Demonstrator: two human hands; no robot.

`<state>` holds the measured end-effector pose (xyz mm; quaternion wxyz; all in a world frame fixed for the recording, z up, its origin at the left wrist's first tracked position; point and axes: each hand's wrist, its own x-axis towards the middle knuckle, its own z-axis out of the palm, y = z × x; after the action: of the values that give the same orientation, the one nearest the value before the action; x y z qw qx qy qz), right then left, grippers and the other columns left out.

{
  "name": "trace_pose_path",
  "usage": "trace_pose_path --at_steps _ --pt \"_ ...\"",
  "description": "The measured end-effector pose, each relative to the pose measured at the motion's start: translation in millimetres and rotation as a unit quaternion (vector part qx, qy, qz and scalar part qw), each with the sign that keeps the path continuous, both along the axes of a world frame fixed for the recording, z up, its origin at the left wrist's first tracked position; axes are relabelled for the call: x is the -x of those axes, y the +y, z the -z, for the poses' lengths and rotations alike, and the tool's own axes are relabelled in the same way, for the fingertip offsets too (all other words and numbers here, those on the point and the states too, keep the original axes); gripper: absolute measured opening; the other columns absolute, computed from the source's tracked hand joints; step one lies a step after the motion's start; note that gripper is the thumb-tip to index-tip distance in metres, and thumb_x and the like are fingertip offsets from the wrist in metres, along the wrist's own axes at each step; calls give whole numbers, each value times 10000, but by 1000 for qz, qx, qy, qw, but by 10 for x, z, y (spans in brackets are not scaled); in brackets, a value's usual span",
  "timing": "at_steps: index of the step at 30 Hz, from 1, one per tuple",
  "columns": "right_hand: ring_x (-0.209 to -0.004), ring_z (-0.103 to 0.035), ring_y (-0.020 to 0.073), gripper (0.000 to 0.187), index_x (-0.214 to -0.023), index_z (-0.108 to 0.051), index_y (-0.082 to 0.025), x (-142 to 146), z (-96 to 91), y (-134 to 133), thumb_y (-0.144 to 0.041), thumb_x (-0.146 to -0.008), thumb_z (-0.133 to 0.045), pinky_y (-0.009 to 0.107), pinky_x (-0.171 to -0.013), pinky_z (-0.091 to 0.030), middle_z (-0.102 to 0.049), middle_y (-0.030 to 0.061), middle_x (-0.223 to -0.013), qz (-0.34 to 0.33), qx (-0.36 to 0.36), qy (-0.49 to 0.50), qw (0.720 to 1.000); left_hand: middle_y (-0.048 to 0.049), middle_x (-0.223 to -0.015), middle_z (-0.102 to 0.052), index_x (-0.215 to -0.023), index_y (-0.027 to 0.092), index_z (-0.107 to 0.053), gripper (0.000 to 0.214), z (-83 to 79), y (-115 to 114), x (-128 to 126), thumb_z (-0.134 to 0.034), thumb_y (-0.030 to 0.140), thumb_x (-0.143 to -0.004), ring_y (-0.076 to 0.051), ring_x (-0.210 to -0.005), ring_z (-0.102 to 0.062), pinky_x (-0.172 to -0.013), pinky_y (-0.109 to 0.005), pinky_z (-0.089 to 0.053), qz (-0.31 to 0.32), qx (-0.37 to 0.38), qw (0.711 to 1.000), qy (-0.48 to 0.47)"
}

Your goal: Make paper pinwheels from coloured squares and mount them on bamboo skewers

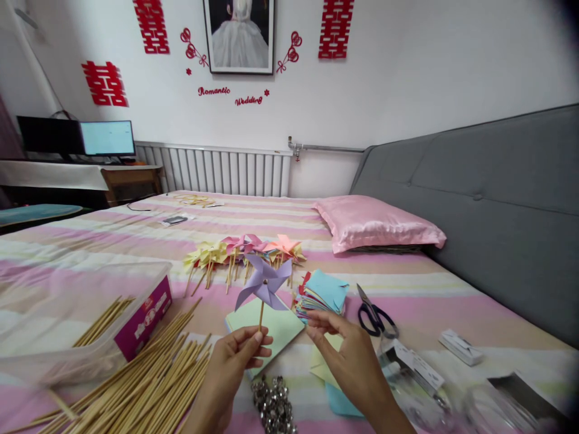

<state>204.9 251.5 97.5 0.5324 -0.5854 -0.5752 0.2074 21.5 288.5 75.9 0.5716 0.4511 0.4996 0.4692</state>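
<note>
well, purple pinwheel [265, 281] upright in pinching left hand [239, 355], right hand [346, 349] loosely parted nearby

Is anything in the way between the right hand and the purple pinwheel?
Nothing visible: the left hand holds the purple pinwheel up, and the green paper lies below, clear of the right hand's path.

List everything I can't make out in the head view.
All in the head view:
Lower part of the purple pinwheel's stick: hidden by the left hand.
Top of the framed picture: cut off by the upper edge.
Some ends of the loose sticks: cut off by the lower edge.
Text on the lit monitor: too small to read.
</note>
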Motion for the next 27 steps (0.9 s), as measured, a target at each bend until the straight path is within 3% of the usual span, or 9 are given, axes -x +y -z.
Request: trace_pose_path --at_steps 14,27 --pt "-794 -661 210 225 -944 -708 -218 -39 -7 -17 -299 -774 -584 302 -752 -506 -725 49 -872 -15 5 -29 999 -118 -829 -728 -865 123 -697 449 33 33 45 -741 473 -588 -166 -666 -648 -582 -228 -459 -33 -7 999 -26" --pt "-813 -662 208 228 -958 -704 -221 -41 -22 -26 -296 -781 -580 305 -760 -507 -725 48 -890 -20 8 -28 999 -117 -854 -728 -887 135 -700 449 73 44 84 -730 484 -607 -174 -696 -657 -596 -231 -463 -13 -8 1000 -19"
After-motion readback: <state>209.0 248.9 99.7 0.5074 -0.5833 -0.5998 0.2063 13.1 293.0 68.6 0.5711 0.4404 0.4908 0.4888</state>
